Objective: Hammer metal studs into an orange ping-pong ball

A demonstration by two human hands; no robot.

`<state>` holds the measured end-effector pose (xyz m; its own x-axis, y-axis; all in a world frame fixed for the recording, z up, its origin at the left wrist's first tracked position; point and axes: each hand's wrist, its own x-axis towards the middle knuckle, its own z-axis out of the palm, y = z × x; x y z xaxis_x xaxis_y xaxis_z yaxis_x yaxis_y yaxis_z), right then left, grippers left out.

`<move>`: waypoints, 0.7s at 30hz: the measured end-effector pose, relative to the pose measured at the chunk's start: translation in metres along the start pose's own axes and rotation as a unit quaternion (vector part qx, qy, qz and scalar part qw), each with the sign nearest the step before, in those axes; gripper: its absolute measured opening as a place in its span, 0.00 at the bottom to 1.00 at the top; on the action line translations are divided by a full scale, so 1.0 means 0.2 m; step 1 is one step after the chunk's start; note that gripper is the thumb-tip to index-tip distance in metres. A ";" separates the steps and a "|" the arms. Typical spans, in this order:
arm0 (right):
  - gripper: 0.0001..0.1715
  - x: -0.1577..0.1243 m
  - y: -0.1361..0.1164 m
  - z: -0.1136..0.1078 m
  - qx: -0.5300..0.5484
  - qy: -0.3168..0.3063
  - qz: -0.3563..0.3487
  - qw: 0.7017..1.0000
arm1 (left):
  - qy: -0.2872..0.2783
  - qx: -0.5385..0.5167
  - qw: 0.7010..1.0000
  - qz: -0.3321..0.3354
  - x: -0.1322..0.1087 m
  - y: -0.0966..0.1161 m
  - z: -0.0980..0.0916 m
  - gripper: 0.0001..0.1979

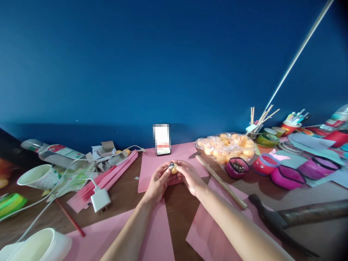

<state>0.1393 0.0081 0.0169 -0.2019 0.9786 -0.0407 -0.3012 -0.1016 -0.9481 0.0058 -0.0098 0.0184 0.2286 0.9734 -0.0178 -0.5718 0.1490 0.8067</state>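
Note:
A small yellow-orange ball, probably a ping-pong ball (174,170), is held between both hands at the middle of the table. A tiny shiny silver piece (171,165) sits against its left side, by my left thumb; its kind is too small to tell. My left hand (161,179) closes on the ball from the left, with thumb and fingers pinching. From the right, my right hand (189,177) grips it, with the fingertips near the ball's upper side. Beneath the hands lie pink paper sheets (148,163) and brown tabletop. Some fingers are hidden behind the ball.
Upright against the blue wall stands a phone (163,145). A plastic bag of similar balls (225,145), a wooden stick (221,181), a hammer (288,217) and small coloured cups (287,177) are rightward. A charger (100,199), paper cup (38,176) and bottle (63,154) lie leftward.

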 end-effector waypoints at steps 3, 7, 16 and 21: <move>0.19 0.00 0.00 0.00 0.001 0.002 -0.007 1.000 | -0.005 -0.010 1.000 -0.009 0.00 0.00 0.00 0.19; 0.19 0.00 0.00 0.01 -0.004 0.005 -0.016 1.000 | -0.003 -0.012 1.000 -0.006 0.00 0.00 -0.01 0.20; 0.22 -0.03 -0.11 0.06 -0.093 0.053 -0.088 0.990 | 0.027 0.006 1.000 -0.003 0.02 -0.01 -0.03 0.21; 0.16 -0.15 -0.24 0.17 -0.210 -0.026 -0.186 0.960 | 0.015 0.062 0.998 0.000 0.03 -0.02 -0.06 0.20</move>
<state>0.1288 -0.0223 0.0734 -0.2022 0.9219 0.3304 0.0384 0.3445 -0.9380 -0.0002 -0.0030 0.0083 0.2047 0.9782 -0.0337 -0.4688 0.1282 0.8740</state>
